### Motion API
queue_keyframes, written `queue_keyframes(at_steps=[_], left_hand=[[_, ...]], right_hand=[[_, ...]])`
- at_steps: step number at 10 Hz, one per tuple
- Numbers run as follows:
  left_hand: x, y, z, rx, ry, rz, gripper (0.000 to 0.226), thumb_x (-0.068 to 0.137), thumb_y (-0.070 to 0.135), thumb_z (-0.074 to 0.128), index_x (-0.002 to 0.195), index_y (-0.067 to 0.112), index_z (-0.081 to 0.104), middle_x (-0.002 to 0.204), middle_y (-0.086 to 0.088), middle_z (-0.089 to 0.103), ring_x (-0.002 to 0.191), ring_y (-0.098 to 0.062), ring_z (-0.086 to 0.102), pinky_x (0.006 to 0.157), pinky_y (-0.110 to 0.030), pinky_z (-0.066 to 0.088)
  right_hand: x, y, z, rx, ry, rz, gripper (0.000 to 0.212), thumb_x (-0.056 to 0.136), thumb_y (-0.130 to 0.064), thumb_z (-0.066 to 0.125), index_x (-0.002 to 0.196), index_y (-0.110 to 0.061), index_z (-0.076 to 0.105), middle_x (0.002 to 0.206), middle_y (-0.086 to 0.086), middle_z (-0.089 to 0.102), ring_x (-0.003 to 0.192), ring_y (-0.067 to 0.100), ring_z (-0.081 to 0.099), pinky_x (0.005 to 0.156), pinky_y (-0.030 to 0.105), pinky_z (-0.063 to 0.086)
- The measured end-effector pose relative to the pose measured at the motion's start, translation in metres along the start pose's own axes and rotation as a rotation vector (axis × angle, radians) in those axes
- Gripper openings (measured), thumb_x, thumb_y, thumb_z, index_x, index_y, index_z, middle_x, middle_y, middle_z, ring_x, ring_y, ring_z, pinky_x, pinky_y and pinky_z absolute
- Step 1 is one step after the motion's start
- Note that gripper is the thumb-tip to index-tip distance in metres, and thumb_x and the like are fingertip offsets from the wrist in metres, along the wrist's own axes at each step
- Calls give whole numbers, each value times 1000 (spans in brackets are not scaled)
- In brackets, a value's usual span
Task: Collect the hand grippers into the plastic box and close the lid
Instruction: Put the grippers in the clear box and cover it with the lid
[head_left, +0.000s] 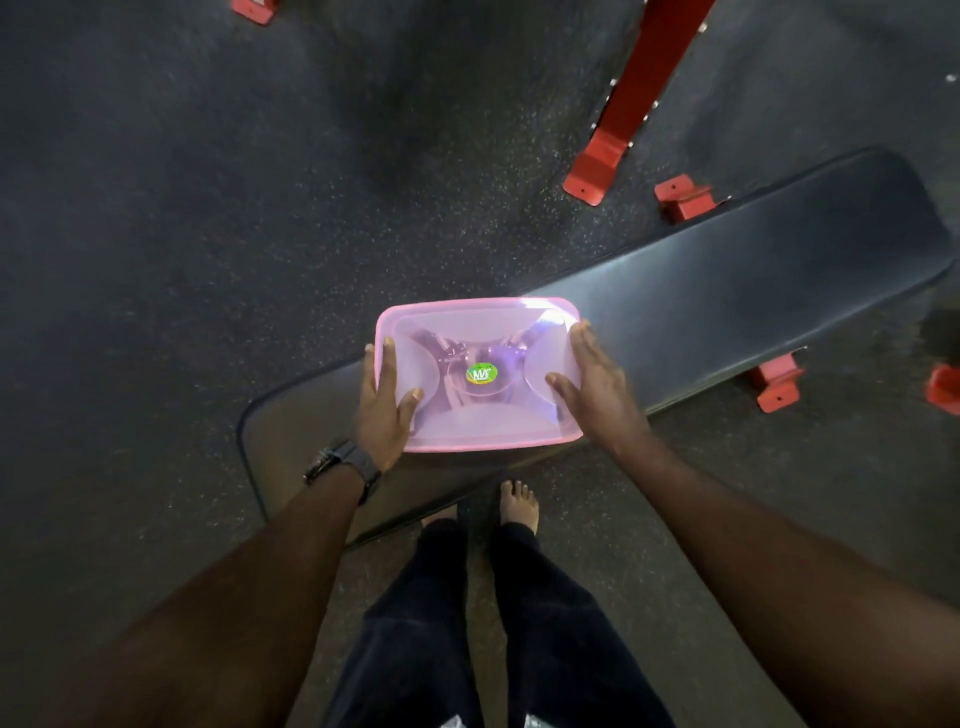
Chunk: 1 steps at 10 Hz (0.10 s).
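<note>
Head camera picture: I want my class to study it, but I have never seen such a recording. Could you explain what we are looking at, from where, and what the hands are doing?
There is no machine here. A person wears a camera on the head, so you look down along both arms to the bare feet on a dark floor. A pink plastic box stands on a black padded bench, with its see-through lid on top. Through the lid you can dimly see metal hand grippers inside. The left hand, with a watch on its wrist, lies flat on the lid's left edge. The right hand lies flat on the right edge. Neither grips anything; they seem to press the lid down. Red metal frame parts stand behind.
</note>
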<state>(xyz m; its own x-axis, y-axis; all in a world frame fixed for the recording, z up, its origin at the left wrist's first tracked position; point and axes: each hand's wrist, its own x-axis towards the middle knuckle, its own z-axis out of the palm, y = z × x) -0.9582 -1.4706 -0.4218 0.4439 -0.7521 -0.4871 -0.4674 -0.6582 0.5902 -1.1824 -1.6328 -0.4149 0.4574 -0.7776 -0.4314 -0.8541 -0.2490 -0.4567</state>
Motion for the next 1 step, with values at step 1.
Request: queue_keyframes(at_steps=[1], left_hand=[[5, 0, -1, 20, -9, -16, 93, 79, 67, 23, 157, 17, 8, 165, -21, 2, 151, -39, 14, 116, -46, 25]], right_hand=[[-2, 1, -2, -1, -22, 27, 75, 98, -32, 58, 158, -9, 19, 167, 10, 19, 152, 26, 22, 120, 35, 20]])
